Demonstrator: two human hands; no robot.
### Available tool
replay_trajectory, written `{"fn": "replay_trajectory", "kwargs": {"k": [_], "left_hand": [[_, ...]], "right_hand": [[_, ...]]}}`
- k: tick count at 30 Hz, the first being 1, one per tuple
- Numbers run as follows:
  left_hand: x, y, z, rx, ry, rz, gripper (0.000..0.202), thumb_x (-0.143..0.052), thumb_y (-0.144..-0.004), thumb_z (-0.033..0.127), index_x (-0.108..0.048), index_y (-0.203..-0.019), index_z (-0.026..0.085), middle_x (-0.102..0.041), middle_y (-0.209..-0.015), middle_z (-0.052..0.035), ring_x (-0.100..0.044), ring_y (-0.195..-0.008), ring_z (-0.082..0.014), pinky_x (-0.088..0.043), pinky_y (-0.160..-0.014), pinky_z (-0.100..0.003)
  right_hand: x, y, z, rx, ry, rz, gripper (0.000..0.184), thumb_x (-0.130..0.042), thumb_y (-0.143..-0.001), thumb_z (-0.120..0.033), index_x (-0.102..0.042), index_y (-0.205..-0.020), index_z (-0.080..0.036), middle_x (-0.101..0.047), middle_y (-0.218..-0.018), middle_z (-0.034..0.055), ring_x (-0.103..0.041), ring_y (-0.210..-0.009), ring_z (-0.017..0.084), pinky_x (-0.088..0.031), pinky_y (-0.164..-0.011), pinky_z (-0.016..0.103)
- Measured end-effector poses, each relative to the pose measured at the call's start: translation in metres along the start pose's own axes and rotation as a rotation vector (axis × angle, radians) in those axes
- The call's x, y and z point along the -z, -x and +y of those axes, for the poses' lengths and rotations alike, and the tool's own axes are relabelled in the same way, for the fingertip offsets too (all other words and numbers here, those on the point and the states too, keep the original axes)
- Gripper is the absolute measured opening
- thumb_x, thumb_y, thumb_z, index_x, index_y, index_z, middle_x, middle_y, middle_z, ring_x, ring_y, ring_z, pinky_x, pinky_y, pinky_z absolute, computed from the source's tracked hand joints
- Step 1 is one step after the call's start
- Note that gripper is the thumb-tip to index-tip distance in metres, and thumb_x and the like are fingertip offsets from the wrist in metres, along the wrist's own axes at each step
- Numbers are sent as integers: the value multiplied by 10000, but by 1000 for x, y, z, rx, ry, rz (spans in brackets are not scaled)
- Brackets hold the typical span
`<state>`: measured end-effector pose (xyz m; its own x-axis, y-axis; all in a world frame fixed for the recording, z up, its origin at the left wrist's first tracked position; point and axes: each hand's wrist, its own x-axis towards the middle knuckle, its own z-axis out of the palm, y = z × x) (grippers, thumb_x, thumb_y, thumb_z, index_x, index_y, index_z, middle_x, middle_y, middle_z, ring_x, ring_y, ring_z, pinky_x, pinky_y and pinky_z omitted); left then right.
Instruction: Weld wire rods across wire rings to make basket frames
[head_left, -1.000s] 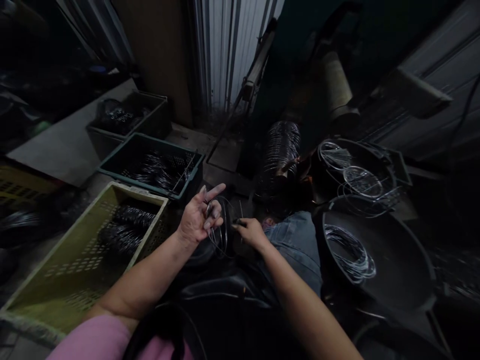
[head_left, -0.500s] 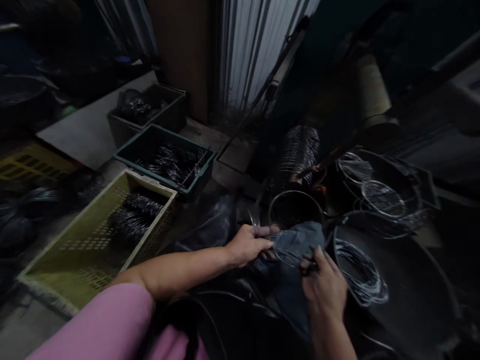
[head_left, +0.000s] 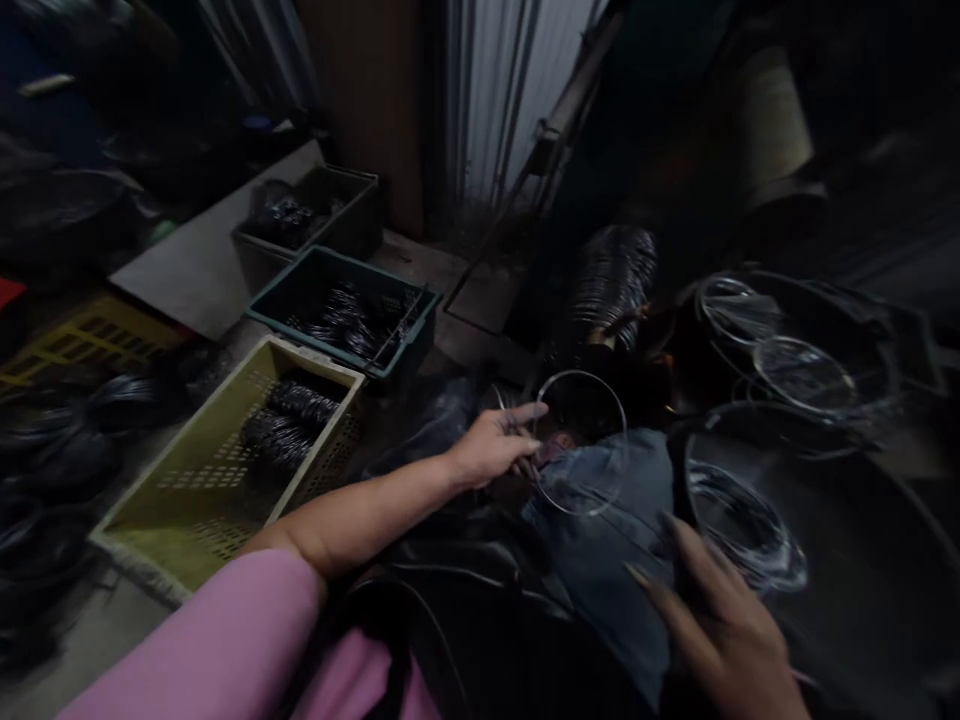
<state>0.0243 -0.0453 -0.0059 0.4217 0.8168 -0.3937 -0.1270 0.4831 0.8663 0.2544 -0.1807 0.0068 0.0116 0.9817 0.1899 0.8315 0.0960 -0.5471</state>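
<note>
A thin wire ring [head_left: 581,373] stands up from the pinched fingers of my left hand [head_left: 495,445]. Its lower part passes in front of a blue denim cloth [head_left: 634,480] draped over my lap. Apart from the ring, to the lower right, my right hand [head_left: 724,610] has thumb and fingers spread, with nothing visible between them. A dark basin [head_left: 855,570] lies just beyond that hand, and a coil of shiny wire [head_left: 742,525] rests inside it. Dim light blurs the fingertips of both hands.
On the left are a yellow crate [head_left: 172,500] and a green crate [head_left: 300,285], both holding dark wire coils. A dense wire spool [head_left: 615,275] stands ahead. Wire rings [head_left: 802,370] lie over another container at the right. A rod [head_left: 495,230] leans near the corrugated wall.
My right hand has moved away from the ring, rightward and closer to me, and its fingers have spread. The left hand keeps the ring, which now shows more fully above the cloth.
</note>
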Motion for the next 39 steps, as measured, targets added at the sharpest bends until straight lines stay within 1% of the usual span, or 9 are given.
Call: {"fn": "replay_trajectory", "kwargs": {"k": [3, 5, 7, 10, 15, 18, 24, 31, 39], "left_hand": [[4, -1, 10, 2, 16, 27, 583, -572, -679, 101, -487, -1256, 108, -588, -579, 14, -564, -433, -90, -343, -386, -168], [4, 0, 17, 11, 47, 12, 563, -593, -679, 118, -508, -1236, 117, -602, -601, 2, -575, -443, -96, -332, -387, -168], [5, 2, 23, 7, 74, 3, 533, -617, -669, 124, -545, -1196, 126, -602, -615, 3, -569, -448, -88, -329, -396, -169], [6, 6, 31, -1, 91, -8, 502, -638, -649, 123, -586, -1148, 136, -581, -626, 19, -547, -448, -72, -327, -406, -174], [3, 2, 41, 31, 70, -38, 514, -630, -635, 119, -591, -1147, 139, -557, -615, 32, -500, -434, -54, -325, -411, -182], [-3, -7, 47, 58, 59, -58, 540, -609, -632, 102, -572, -1170, 125, -556, -584, 33, -495, -429, -57, -327, -408, -182], [-18, -24, 59, 84, 130, -94, 566, -616, -612, 92, -556, -1175, 96, -573, -594, 28, -500, -436, -60, -326, -413, -180], [-24, -40, 64, 50, 155, -126, 534, -642, -612, 108, -582, -1143, 109, -593, -611, 14, -522, -465, -71, -331, -427, -183], [-23, -47, 63, 45, 169, -149, 537, -634, -617, 94, -581, -1150, 128, -586, -635, 17, -524, -459, -70, -368, -436, -193]], "right_hand": [[-12, -25, -32, 282, 125, -73, 396, -521, -818, -369, -549, -1161, -173, -625, -928, 101, -553, -881, 248, -426, -761, 386], [-23, -45, -54, 338, 206, -159, 389, -528, -821, -321, -541, -1155, -121, -614, -882, 104, -537, -835, 237, -414, -742, 389], [-32, -61, -73, 365, 282, -225, 429, -533, -808, -265, -502, -1201, -95, -604, -953, 125, -521, -885, 251, -406, -770, 407], [-39, -71, -87, 349, 328, -282, 460, -487, -804, -177, -454, -1254, -89, -583, -1030, 139, -526, -921, 247, -430, -774, 385], [-37, -76, -84, 267, 290, -360, 505, -443, -796, -150, -407, -1299, -130, -566, -1120, 127, -601, -782, 182, -486, -647, 282], [-32, -80, -79, 251, 314, -353, 504, -451, -790, -166, -420, -1292, -124, -552, -1173, 148, -623, -821, 201, -502, -656, 290], [-25, -92, -67, 244, 327, -286, 451, -441, -802, -184, -473, -1243, -95, -572, -1147, 172, -615, -917, 237, -516, -684, 302], [-16, -102, -60, 278, 330, -180, 413, -416, -826, -206, -504, -1216, -104, -593, -1098, 165, -634, -799, 199, -524, -649, 283], [-12, -110, -60, 258, 301, -263, 449, -411, -796, -161, -491, -1228, -74, -582, -1112, 184, -635, -835, 221, -532, -669, 313]]}}
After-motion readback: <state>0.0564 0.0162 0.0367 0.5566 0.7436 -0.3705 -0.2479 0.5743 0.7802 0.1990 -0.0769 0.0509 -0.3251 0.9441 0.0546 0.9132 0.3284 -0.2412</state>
